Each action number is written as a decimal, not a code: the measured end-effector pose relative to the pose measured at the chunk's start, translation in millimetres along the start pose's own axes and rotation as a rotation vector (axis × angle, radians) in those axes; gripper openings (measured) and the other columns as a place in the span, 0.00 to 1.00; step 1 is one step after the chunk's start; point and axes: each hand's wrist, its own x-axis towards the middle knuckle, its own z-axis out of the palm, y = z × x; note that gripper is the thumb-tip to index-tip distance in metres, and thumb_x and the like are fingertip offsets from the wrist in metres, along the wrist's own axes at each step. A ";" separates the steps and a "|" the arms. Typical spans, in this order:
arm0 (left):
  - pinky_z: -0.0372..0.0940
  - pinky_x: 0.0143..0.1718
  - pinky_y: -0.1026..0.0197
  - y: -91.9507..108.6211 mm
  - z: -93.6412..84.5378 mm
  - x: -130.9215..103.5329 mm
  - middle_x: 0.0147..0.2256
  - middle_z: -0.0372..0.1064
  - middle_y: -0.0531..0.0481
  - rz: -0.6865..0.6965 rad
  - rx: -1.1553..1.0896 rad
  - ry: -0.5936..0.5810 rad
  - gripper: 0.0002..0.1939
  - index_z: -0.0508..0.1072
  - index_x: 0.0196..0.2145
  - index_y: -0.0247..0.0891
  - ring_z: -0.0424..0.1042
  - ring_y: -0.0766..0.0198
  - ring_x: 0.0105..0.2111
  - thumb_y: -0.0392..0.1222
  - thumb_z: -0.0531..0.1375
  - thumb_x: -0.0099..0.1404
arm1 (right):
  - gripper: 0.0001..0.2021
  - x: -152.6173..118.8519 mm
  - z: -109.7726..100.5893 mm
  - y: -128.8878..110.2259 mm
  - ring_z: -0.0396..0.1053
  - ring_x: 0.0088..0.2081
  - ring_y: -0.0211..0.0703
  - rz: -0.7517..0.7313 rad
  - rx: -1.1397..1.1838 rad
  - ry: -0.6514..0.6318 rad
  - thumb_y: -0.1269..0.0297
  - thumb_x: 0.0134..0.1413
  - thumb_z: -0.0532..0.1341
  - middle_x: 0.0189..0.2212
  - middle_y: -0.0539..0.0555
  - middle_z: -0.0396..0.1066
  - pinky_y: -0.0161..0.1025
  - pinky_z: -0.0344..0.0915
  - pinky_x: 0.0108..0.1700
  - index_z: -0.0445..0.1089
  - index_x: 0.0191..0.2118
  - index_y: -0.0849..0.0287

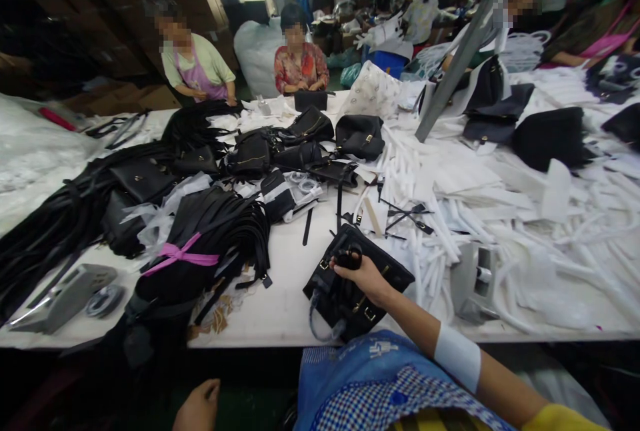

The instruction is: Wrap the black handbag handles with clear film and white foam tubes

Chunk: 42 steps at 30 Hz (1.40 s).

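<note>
A black handbag point(395, 266) with gold-coloured buckles lies on the table in front of me. Over it, my right hand point(363, 276) is closed around a black looped piece point(349, 256); I cannot tell whether this is the bag's handle or a tool's grip. Clear plastic wraps a curved handle point(320, 324) at the bag's near side. My left hand point(199, 406) hangs low, below the table's front edge, with its fingers curled and nothing visible in them. Left of the bag is a bundle of black straps point(210, 218) tied with a pink band point(183, 254).
Grey tape dispensers point(65, 298) point(470, 281) stand at both sides. Several black bags point(360, 136) lie farther back. White paper and foam strips point(500, 184) cover the right side. A slanted metal post point(460, 44) rises there. Co-workers point(300, 61) are across the table.
</note>
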 end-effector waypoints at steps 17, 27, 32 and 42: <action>0.69 0.39 0.56 16.2 99.2 -22.0 0.33 0.78 0.42 0.080 -0.353 -0.397 0.18 0.74 0.35 0.37 0.77 0.51 0.37 0.49 0.62 0.47 | 0.34 -13.0 -109.6 39.9 0.69 0.49 0.53 0.126 -0.907 0.297 0.48 0.43 0.64 0.46 0.56 0.73 0.47 0.65 0.49 0.62 0.56 0.55; 0.66 0.30 0.56 12.9 98.4 -49.7 0.27 0.75 0.47 0.012 -0.009 -0.176 0.29 0.70 0.39 0.35 0.74 0.53 0.28 0.60 0.62 0.46 | 0.32 -9.1 -112.2 33.9 0.71 0.47 0.53 0.156 -0.921 0.268 0.47 0.43 0.64 0.45 0.53 0.74 0.47 0.66 0.47 0.63 0.55 0.52; 0.67 0.34 0.57 27.2 120.9 -54.4 0.40 0.73 0.42 0.140 -0.149 -0.206 0.28 0.70 0.42 0.36 0.75 0.55 0.34 0.58 0.61 0.47 | 0.30 -11.4 -110.8 35.8 0.71 0.47 0.51 0.136 -0.945 0.271 0.48 0.45 0.63 0.45 0.52 0.74 0.44 0.67 0.46 0.63 0.55 0.51; 0.66 0.28 0.59 132.3 120.9 -57.7 0.29 0.74 0.44 0.278 -0.149 -0.389 0.26 0.73 0.35 0.36 0.74 0.57 0.28 0.63 0.52 0.58 | 0.17 -6.1 -83.6 6.2 0.74 0.42 0.51 0.039 -1.221 0.331 0.55 0.53 0.58 0.41 0.51 0.77 0.39 0.66 0.38 0.71 0.49 0.48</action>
